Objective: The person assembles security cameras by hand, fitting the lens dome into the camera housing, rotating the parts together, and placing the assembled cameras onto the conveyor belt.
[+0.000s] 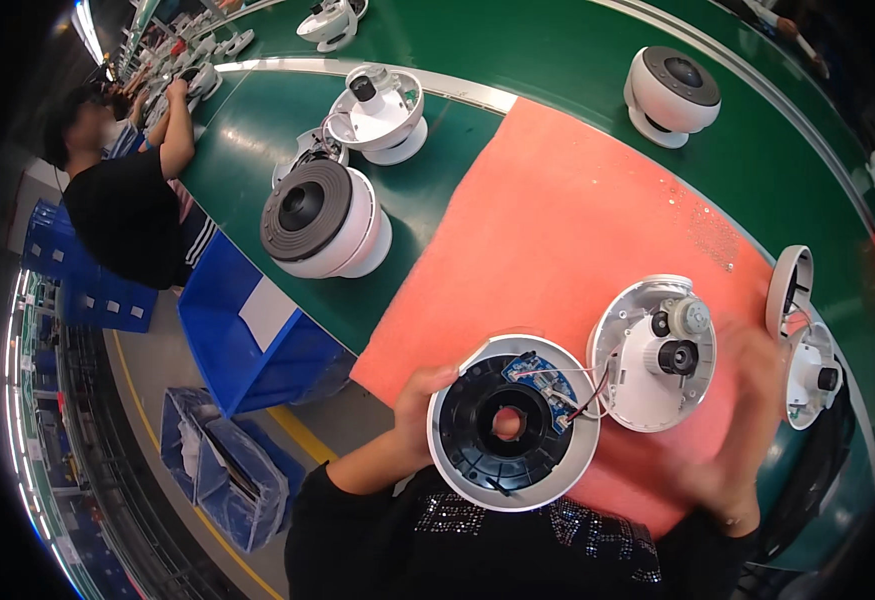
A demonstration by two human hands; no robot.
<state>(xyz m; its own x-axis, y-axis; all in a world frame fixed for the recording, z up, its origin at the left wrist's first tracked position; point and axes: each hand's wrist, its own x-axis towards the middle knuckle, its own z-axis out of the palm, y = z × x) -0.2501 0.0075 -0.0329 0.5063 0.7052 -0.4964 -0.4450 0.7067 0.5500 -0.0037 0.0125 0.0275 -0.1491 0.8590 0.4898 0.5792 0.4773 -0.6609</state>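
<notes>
Light is bright and even over the green desk [462,130], with white lamps [88,35] glaring beyond its far left corner and a strip of light [12,400] running down the left side of the view. A pale sheen lies along the desk's left edge, and soft shadows gather under the white speaker [362,215] there. Small glints dot the pink cloth [517,250]. The right grip [754,365] is a smear. Fisheye curvature bows the desk's far edge; the corners fall to black.

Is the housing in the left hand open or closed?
Open: the white housing shows its blue circuit board, with wires running to the separate lens part.
</notes>
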